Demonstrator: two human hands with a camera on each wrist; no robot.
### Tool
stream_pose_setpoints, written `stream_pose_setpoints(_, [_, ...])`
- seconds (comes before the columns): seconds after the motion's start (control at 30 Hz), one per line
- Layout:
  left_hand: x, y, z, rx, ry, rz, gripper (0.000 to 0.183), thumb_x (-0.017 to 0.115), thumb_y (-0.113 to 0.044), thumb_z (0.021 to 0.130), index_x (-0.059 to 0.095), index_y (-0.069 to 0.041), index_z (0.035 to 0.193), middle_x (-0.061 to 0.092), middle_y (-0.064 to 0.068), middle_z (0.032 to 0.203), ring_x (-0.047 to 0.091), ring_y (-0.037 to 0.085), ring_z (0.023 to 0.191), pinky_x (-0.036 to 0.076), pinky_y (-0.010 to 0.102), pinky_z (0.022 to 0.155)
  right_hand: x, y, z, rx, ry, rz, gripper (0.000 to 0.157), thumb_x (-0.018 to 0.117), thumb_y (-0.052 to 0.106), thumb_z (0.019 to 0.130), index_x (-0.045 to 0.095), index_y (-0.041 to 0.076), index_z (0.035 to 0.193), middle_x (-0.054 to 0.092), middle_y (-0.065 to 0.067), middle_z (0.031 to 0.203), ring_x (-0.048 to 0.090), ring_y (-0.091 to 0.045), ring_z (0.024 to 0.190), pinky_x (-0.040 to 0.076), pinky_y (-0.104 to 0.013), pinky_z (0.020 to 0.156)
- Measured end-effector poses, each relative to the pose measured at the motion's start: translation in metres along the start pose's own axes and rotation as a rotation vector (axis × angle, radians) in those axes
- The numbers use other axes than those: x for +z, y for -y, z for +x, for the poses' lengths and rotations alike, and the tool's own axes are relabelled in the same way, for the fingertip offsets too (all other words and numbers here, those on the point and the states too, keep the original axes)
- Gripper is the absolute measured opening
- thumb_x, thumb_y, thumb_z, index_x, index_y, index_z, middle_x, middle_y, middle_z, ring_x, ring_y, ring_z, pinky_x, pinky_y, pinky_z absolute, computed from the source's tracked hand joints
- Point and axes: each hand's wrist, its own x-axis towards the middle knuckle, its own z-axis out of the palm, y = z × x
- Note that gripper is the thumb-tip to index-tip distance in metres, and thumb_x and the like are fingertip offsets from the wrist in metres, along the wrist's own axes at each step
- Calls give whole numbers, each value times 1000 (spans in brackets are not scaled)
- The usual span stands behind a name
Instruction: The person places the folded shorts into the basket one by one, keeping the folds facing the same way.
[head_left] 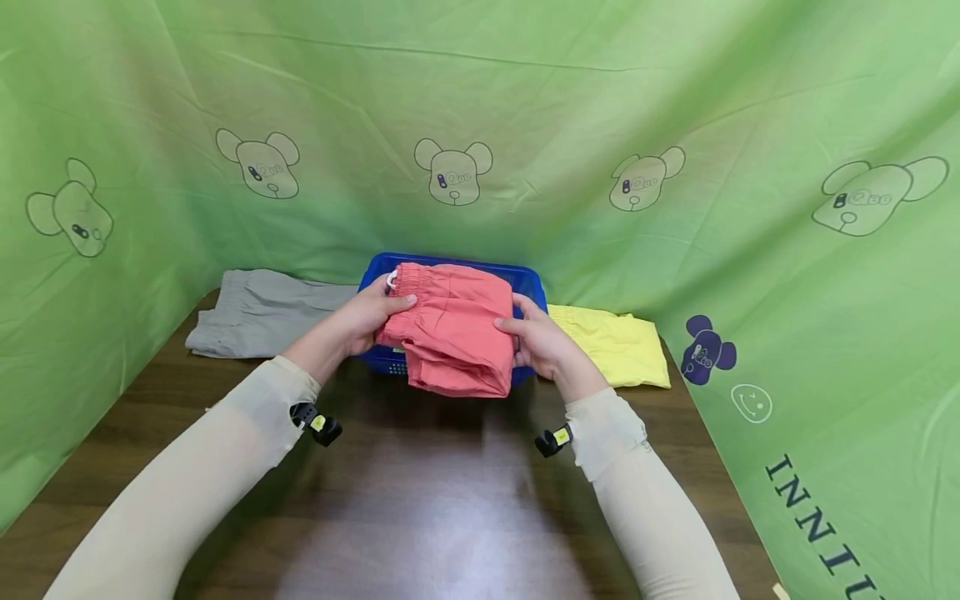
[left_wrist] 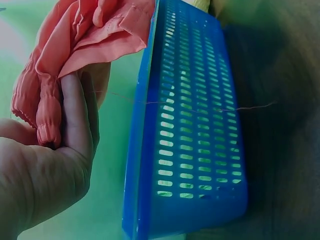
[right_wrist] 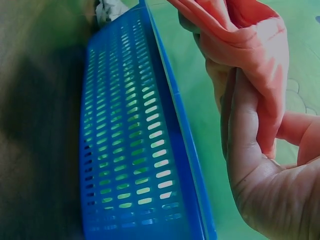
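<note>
Folded coral-red shorts (head_left: 461,325) with an elastic waistband and a white drawstring are held up over a blue plastic basket (head_left: 525,279). My left hand (head_left: 369,315) grips the waistband end, thumb on top and fingers underneath. At the opposite side my right hand (head_left: 542,337) pinches the folded edge between thumb and fingers. In the left wrist view the gathered waistband of the shorts (left_wrist: 49,107) lies in the palm, above the rim of the basket (left_wrist: 195,120). The right wrist view has the fabric (right_wrist: 255,55) between thumb and fingers. The shorts hide most of the basket's inside.
Grey folded pants (head_left: 262,312) lie left of the basket, and a yellow folded garment (head_left: 615,346) lies to its right. All stand on a dark wooden table (head_left: 420,500). A green curtain (head_left: 525,100) printed with bear heads encloses the back and sides.
</note>
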Motion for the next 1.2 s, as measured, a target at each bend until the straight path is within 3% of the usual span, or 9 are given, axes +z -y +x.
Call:
stream_pose_setpoints(0.37, [-3, -11, 19, -20, -49, 30, 60, 50, -15, 108, 20, -18, 159, 61, 12, 116, 74, 17, 76, 62, 34, 70, -1, 9, 22, 13, -72, 12, 58, 56, 13, 104, 28, 23, 155, 70, -4, 84, 72, -19, 67, 59, -37, 54])
stream_pose_setpoints(0.77, [-6, -18, 43, -65, -95, 96, 57, 52, -15, 107, 28, -17, 159, 65, 7, 105, 73, 15, 73, 62, 31, 68, -2, 9, 44, 44, -163, 13, 57, 59, 13, 103, 35, 22, 153, 69, -5, 89, 72, -18, 70, 61, -35, 58])
stream_pose_setpoints(1.2, [-12, -14, 56, -77, -115, 101, 57, 51, -15, 108, 27, -16, 160, 62, 8, 109, 72, 13, 73, 61, 28, 68, -2, 3, 61, 66, -204, -11, 59, 60, 14, 103, 35, 23, 155, 66, -4, 86, 68, -15, 66, 60, -34, 57])
